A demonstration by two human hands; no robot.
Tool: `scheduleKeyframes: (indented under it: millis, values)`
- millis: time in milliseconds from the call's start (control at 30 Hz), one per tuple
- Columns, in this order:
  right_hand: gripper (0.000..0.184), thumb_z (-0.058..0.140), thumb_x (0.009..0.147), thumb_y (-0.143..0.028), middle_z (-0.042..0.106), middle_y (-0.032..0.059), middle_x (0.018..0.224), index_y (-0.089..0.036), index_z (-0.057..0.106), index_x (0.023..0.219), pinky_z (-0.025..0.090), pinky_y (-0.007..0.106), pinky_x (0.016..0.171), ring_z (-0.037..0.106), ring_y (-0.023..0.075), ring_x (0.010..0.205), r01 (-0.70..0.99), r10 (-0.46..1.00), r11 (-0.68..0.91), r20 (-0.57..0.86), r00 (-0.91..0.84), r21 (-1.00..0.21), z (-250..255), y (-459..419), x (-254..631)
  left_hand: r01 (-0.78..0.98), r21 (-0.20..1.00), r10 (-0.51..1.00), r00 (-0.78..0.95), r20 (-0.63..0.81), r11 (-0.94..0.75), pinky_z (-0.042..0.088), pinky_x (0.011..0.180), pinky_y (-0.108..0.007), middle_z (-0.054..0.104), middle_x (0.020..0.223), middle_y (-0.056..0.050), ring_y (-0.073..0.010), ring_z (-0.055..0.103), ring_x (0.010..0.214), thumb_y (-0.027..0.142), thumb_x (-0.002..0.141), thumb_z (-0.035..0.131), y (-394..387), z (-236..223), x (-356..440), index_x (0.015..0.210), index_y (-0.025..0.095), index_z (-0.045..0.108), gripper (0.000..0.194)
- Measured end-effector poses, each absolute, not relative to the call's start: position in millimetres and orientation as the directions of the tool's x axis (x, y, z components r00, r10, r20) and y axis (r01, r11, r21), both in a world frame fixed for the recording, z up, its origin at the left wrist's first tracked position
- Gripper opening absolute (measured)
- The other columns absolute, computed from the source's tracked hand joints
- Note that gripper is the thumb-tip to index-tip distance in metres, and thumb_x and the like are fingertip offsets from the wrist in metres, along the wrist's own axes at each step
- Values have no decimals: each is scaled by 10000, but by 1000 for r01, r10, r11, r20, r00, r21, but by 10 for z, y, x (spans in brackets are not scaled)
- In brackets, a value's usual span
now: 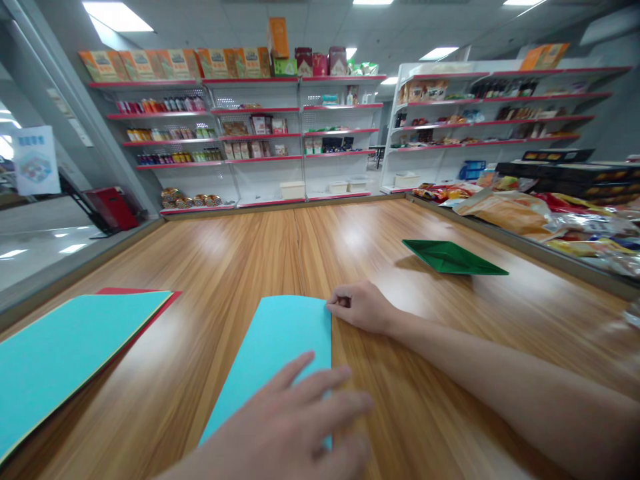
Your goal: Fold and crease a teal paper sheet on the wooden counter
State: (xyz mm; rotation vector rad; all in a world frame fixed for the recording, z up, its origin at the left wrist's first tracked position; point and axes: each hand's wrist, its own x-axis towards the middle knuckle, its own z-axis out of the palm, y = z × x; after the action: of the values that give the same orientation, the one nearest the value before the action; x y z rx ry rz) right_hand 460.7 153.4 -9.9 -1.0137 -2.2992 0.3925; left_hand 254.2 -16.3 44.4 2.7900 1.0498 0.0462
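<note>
A folded light-blue sheet of paper (280, 347) lies on the wooden table (240, 260) straight in front of me. My left hand (300, 420) rests flat on its near end, fingers stretched out and spread. My right hand (360, 307) is closed in a pinch at the sheet's far right corner, fingertips pressed on the edge of the paper. A folded dark-green paper shape (453, 257) lies on the table further off to the right, away from both hands.
A stack of coloured sheets (70, 353), teal on top with red beneath, lies at the left. Packaged snacks (540, 213) fill a counter along the right edge. Store shelves (240, 133) with goods stand at the back.
</note>
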Motion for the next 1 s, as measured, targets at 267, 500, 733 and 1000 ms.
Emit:
scheduleKeyframes:
  millis: [267,500,733,1000]
  values:
    - [175,583,793,-287,637,13,677,-155,686,743,314,205,537,532,97,601,597,779,620,307,-547,-509,-45,1564,4593,775,78,773,632,-59,-627,104,1138,-539,37,1535,-13,-257,18,1416,486,975,189,392,141,2330,1485,231,87,580]
    - [228,572,794,-300,531,-21,554,-141,620,638,259,191,487,428,66,514,533,675,721,273,-686,-443,-42,1452,4606,782,67,779,624,-69,-620,52,1142,-527,-20,1533,0,-241,-40,1416,492,976,131,383,109,2353,1480,248,7,574]
    - [162,585,759,-218,578,-12,569,-131,621,627,307,171,496,484,64,510,360,507,824,288,-812,-437,5,1266,4591,787,60,780,617,-101,-614,28,1145,-528,-57,1530,35,-232,-76,1415,528,962,101,381,80,2340,1480,250,2,596]
    - [134,584,729,-158,599,-2,544,-120,636,612,345,156,487,511,59,487,193,368,863,319,-873,-467,-8,1011,4540,791,66,786,612,-90,-609,36,1142,-540,-61,1527,25,-242,-65,1416,535,959,99,378,85,2337,1484,234,36,608]
